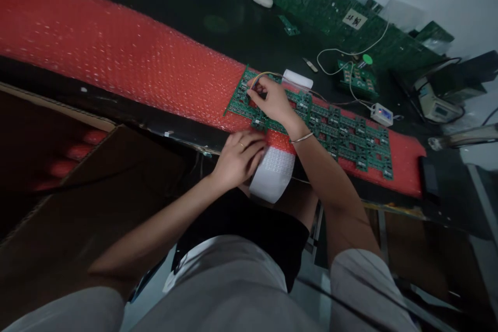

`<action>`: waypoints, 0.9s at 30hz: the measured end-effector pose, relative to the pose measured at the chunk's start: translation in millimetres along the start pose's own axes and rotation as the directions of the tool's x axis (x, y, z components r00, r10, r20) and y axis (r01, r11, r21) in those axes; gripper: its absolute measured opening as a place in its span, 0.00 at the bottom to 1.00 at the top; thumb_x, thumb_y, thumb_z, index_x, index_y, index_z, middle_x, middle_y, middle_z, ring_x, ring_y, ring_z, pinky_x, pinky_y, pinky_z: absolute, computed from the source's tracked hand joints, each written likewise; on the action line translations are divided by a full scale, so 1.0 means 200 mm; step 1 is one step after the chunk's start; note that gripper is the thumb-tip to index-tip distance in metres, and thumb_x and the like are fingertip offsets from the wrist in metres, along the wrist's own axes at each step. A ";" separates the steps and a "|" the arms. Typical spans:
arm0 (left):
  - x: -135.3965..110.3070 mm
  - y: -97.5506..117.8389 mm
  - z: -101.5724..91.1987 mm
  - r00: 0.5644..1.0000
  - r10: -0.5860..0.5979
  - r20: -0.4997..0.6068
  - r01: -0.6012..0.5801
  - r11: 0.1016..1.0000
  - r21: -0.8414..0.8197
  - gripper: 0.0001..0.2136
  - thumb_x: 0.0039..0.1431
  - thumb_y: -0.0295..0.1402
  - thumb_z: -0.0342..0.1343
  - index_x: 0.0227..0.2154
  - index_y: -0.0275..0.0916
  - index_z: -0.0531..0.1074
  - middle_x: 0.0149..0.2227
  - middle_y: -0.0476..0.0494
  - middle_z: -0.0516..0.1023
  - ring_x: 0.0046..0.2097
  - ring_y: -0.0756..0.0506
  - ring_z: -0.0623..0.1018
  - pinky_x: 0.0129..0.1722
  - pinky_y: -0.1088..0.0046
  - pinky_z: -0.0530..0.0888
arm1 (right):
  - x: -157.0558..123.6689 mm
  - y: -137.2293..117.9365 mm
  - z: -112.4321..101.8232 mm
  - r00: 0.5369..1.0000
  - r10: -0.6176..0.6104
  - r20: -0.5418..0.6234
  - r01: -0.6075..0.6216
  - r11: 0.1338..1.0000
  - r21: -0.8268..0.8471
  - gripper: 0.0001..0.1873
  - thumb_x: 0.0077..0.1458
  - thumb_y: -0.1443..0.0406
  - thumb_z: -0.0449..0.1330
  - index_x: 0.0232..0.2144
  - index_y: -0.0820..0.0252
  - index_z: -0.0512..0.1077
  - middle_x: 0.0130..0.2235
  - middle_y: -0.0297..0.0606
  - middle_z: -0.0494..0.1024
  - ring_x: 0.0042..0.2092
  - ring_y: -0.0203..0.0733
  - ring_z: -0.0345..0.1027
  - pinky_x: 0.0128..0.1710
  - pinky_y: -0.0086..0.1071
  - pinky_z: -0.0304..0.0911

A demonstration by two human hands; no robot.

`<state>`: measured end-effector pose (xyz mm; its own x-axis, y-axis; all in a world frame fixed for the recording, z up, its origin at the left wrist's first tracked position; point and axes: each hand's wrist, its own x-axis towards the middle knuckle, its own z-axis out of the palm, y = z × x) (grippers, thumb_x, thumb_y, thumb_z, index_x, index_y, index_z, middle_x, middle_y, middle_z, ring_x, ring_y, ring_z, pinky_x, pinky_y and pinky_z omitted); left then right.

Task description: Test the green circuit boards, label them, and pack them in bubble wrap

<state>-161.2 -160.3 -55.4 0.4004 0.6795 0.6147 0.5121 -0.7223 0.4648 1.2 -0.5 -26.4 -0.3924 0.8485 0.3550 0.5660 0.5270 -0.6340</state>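
Grip of the right hand (272,101) is seen closed narrow, fingertips pinched together on the far left end of a long green circuit board panel (342,132). Thin coloured wires (260,75) arc up from the fingertips; what exactly is pinched is too small to tell. A thin bracelet (302,138) is worn on that wrist.

The left hand (239,158) is curled over the upper end of a white dotted strip (274,174), which is held against the near edge of the counter (218,15) and hangs down over it in a curve towards the lap.

The panel is laid on a long band of red bubble wrap (116,57) that runs across the dark counter. As a judgement only: work is placed at the panel's left end, and the many small boards stretching away to the right show no mark by which done and not done can be told apart.

Behind the panel, a white block (298,79) is set just beside the right hand. Further right, a small white box with a blue display (382,114) is joined by white cable (342,54) to a separate small green board (358,80). An open cardboard box (97,192) is seen below the counter on the left.
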 end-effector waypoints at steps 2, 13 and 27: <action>-0.06 0.05 0.02 0.998 0.056 0.029 -0.054 0.996 -0.069 0.08 0.71 0.33 0.56 0.46 0.39 0.79 0.48 0.38 0.81 0.53 0.40 0.77 0.52 0.58 0.75 | 0.00 0.01 0.01 1.000 0.015 -0.001 -0.015 1.000 0.004 0.10 0.67 0.56 0.62 0.43 0.54 0.76 0.42 0.40 0.82 0.45 0.45 0.76 0.52 0.42 0.74; -0.14 0.05 0.14 0.997 0.057 -0.047 -0.060 0.995 -0.074 0.05 0.69 0.32 0.60 0.42 0.39 0.80 0.43 0.40 0.81 0.48 0.41 0.76 0.46 0.62 0.74 | 0.00 0.03 0.04 0.999 0.041 0.016 -0.042 0.999 0.025 0.14 0.69 0.53 0.59 0.45 0.56 0.76 0.41 0.39 0.81 0.46 0.45 0.77 0.53 0.41 0.75; -0.15 0.07 0.14 0.992 0.090 -0.091 -0.093 0.995 -0.026 0.03 0.67 0.27 0.61 0.37 0.39 0.79 0.43 0.42 0.83 0.48 0.42 0.76 0.45 0.63 0.72 | 0.00 0.05 0.06 1.000 0.025 -0.005 -0.025 0.999 0.037 0.13 0.69 0.54 0.59 0.44 0.56 0.76 0.41 0.38 0.81 0.46 0.44 0.77 0.54 0.41 0.75</action>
<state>-144.9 -188.2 -85.0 0.3742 0.5968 0.7098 0.4525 -0.7856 0.4220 -0.9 3.9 -41.1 -0.3740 0.8619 0.3424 0.5486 0.5033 -0.6676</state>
